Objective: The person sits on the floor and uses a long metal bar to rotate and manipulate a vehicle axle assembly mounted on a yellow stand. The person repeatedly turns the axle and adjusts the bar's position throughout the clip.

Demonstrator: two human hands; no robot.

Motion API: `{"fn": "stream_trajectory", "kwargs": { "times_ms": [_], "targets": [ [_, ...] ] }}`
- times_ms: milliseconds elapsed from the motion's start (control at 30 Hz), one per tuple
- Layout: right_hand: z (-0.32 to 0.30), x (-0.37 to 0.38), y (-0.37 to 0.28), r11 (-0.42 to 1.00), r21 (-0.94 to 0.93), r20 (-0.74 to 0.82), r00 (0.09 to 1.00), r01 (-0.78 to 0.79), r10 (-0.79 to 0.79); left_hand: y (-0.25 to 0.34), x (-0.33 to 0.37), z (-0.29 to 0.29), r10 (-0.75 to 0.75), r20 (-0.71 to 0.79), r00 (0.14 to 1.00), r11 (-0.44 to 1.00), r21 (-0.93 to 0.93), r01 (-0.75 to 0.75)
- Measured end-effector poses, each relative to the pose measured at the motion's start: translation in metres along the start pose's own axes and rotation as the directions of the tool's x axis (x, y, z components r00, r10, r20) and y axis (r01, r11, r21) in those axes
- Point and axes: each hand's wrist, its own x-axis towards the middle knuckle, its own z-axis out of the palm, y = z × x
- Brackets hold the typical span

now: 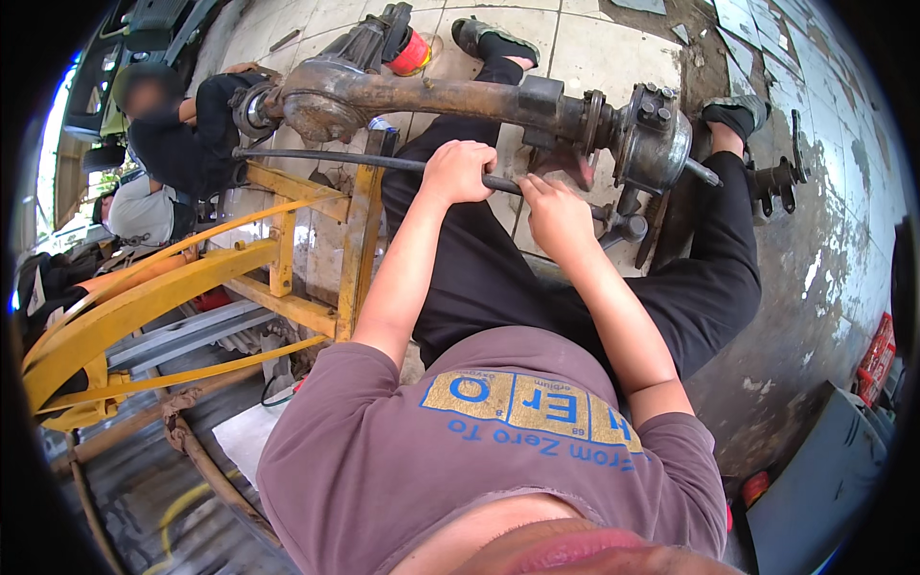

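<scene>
A long black tie rod [335,156] runs alongside a rusty vehicle axle [431,96] that lies across in front of me. My left hand [460,172] is closed around the rod near its middle. Just to the right, my right hand [561,216] also grips the rod, its fingers bent over it. The rod's right end meets a rounded joint [628,230] below the dark steering knuckle [656,139] with its stub shaft. Its left end reaches toward the hub [251,110] at the axle's far left. The undersides of both hands are hidden.
My black-trousered legs straddle the axle's right part. A yellow metal frame [211,273] stands at the left. Beyond it sit a person in dark clothes [192,139] and another in a light shirt [139,211]. A red-and-yellow can [412,56] stands behind the axle; a grey-blue panel [815,489] is lower right.
</scene>
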Motion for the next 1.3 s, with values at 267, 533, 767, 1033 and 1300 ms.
{"fn": "stream_trajectory", "kwargs": {
  "times_ms": [267,533,767,1033,1300],
  "targets": [
    [-0.002,-0.002,0.002,0.999,0.034,-0.015,1.000,-0.001,0.001,-0.001,-0.002,-0.001,-0.005,-0.001,1.000,1.000,0.010,0.005],
    [0.002,-0.002,0.006,0.999,-0.037,-0.004,1.000,0.002,-0.002,0.000,0.001,0.001,-0.001,0.015,1.000,1.000,-0.004,0.001],
    [-0.006,-0.005,0.001,0.995,-0.088,0.049,0.998,-0.044,0.048,0.003,-0.002,-0.001,-0.021,-0.011,1.000,1.000,0.001,0.021],
    [-0.001,-0.006,-0.007,0.992,-0.123,-0.033,0.999,-0.004,0.000,0.002,0.000,-0.003,-0.008,-0.001,1.000,1.000,-0.014,0.008],
    [-0.004,-0.005,-0.007,0.993,-0.120,-0.039,0.999,0.016,-0.021,0.000,-0.002,0.000,-0.080,0.063,0.995,0.997,-0.007,0.081]
  ]
}}
